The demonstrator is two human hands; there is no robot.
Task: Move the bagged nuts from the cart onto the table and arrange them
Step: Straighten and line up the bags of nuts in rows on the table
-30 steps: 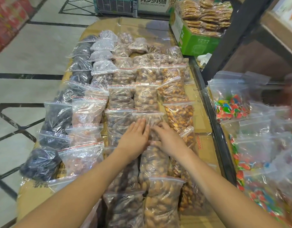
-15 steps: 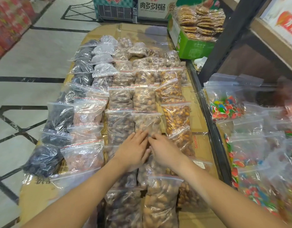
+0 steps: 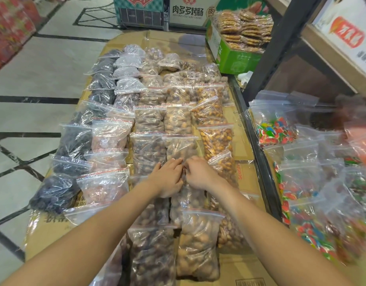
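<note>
Several rows of clear zip bags cover the cardboard-topped table (image 3: pixel 246 176): dark fruit at the left, pale pink pieces, brown nuts, orange-coated nuts (image 3: pixel 216 139) at the right. My left hand (image 3: pixel 167 179) and my right hand (image 3: pixel 200 174) meet fingertip to fingertip in the middle of the table. Both pinch the red-striped top edge of a bag of light-brown nuts (image 3: pixel 187 201) that lies in the fourth row from the left. More nut bags (image 3: pixel 196 244) overlap it nearer to me.
The cart (image 3: pixel 266 182) stands against the table's right edge, holding blurred bags of coloured candy (image 3: pixel 276 131). A green box of biscuits (image 3: pixel 237 56) sits at the far right corner beside a dark shelf post (image 3: pixel 266 58). Tiled floor lies to the left.
Both hands slid back toward me from lying flat on the bags. Their fingers have drawn together and curled onto one bag's top edge.
</note>
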